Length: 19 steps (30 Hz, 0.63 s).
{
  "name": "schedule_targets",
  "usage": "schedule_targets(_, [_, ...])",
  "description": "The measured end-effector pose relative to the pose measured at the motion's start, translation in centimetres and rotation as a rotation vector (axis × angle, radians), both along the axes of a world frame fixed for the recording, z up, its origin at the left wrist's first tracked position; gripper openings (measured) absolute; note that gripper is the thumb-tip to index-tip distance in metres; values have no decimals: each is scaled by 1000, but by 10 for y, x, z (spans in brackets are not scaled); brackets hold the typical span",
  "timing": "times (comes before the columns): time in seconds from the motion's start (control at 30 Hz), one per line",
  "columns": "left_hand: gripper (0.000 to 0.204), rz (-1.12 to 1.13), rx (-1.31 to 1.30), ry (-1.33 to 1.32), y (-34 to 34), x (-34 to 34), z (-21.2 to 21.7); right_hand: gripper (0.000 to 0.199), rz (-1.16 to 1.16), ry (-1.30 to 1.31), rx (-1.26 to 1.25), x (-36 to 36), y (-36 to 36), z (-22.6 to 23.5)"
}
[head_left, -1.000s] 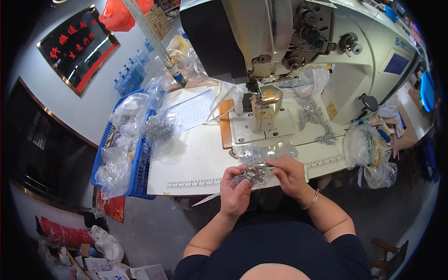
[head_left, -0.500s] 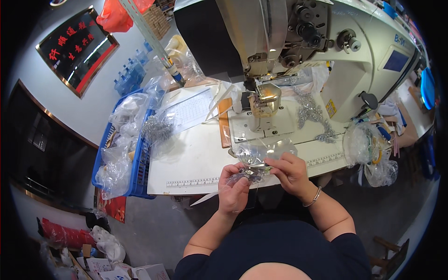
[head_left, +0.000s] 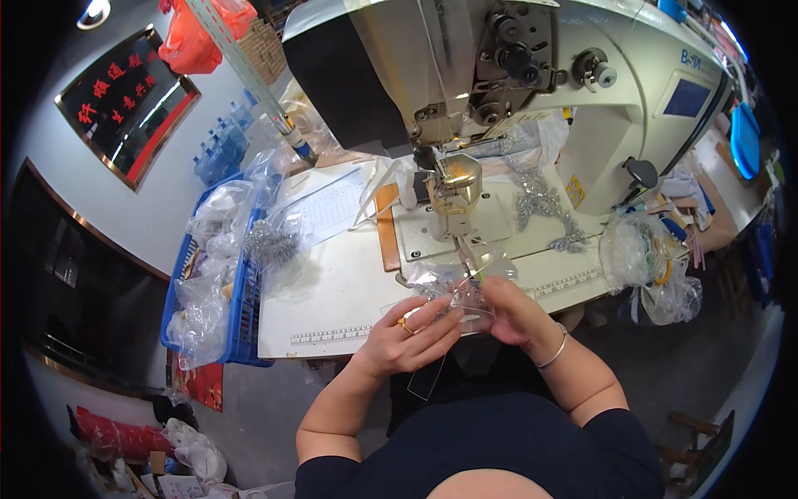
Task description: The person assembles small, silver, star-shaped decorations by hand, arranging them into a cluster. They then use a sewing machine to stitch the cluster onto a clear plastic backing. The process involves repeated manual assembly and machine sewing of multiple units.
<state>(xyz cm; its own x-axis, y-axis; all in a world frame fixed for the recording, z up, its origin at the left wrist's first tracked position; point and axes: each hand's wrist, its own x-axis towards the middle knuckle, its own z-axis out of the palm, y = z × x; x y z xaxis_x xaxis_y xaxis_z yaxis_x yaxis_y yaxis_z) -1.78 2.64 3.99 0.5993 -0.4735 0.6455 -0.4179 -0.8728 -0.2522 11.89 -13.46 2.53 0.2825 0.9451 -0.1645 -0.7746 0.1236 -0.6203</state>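
In front of the sewing machine, a small silvery, sparkling trim piece (head_left: pixel 439 289) lies in clear plastic film (head_left: pixel 499 268) at the table's front edge. My left hand (head_left: pixel 413 334), back upward, has its fingers curled over the trim and film. Close beside it, my right hand (head_left: pixel 517 311) is closed around a slim metal tool (head_left: pixel 467 259), whose narrow tips point up toward the machine's needle area. The tool's handle is hidden in the palm, so its exact kind is unclear. A thin clear strip (head_left: pixel 428 378) hangs below my left hand.
The sewing machine (head_left: pixel 611 108) towers over the white tabletop (head_left: pixel 312 291). Left stands a blue basket (head_left: pixel 243 312) of plastic bags, near a silver bead cluster (head_left: pixel 272 243) and a paper sheet (head_left: pixel 331 204). More silver trim (head_left: pixel 536 200) and a plastic bag (head_left: pixel 628 254) lie right.
My left hand has turned from gripping the trim between thumb and fingers to lying back upward over it. The tool in my right hand now points up. A white strip at the left is out of sight.
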Motion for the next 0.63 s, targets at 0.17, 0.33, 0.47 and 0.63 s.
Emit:
schedule_targets(0.17, [22, -13, -247, 185, 7, -6, -13, 18, -69, -33, -6, 8, 4, -14])
schedule_targets(0.33, [35, -90, -977, 497, 5, -13, -12, 21, 64, -19, 54, 17, 5, -13])
schedule_targets(0.47, [53, 2, -1217, 380, 4, 0, -34, 25, 139, -67, 99, 20, 11, -13])
schedule_targets(0.63, [49, -49, -1722, 511, -10, 15, -28, 28, 179, -56, 108, 26, 8, -10])
